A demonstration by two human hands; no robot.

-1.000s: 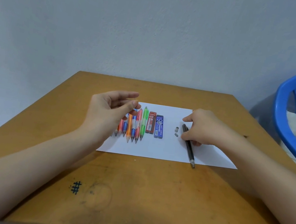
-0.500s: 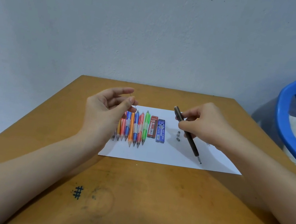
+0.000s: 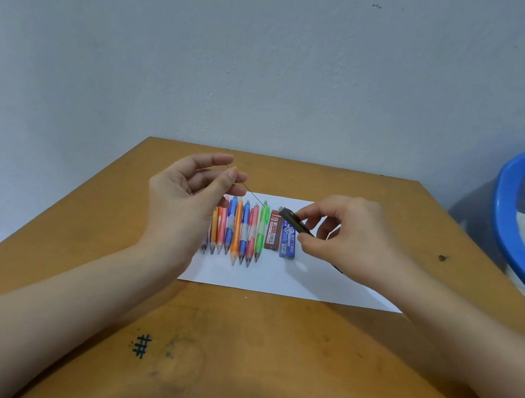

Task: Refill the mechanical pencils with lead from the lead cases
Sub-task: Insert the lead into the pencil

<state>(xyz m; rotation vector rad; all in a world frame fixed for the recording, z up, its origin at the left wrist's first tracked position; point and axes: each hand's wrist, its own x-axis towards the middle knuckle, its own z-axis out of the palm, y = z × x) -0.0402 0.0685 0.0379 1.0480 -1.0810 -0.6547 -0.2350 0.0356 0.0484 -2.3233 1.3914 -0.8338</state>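
My left hand (image 3: 186, 197) pinches a thin lead stick (image 3: 250, 190) between thumb and finger, raised above the pencils. My right hand (image 3: 350, 237) grips a black mechanical pencil (image 3: 295, 221), its open back end pointing left toward the lead; its tip is hidden behind the hand. Several coloured mechanical pencils (image 3: 239, 229) lie side by side on a white sheet of paper (image 3: 293, 281). Right of them lie a red lead case (image 3: 272, 231) and a blue lead case (image 3: 288, 243), partly under the black pencil.
The paper rests on a wooden table (image 3: 248, 350) with a hash mark drawn near the front. A blue plastic chair (image 3: 524, 217) with a pale cushion stands at the right. A grey wall rises behind the table.
My right hand has lifted the black pencil off the paper and swung its back end leftward, toward the lead. My left hand has stayed raised with the lead.
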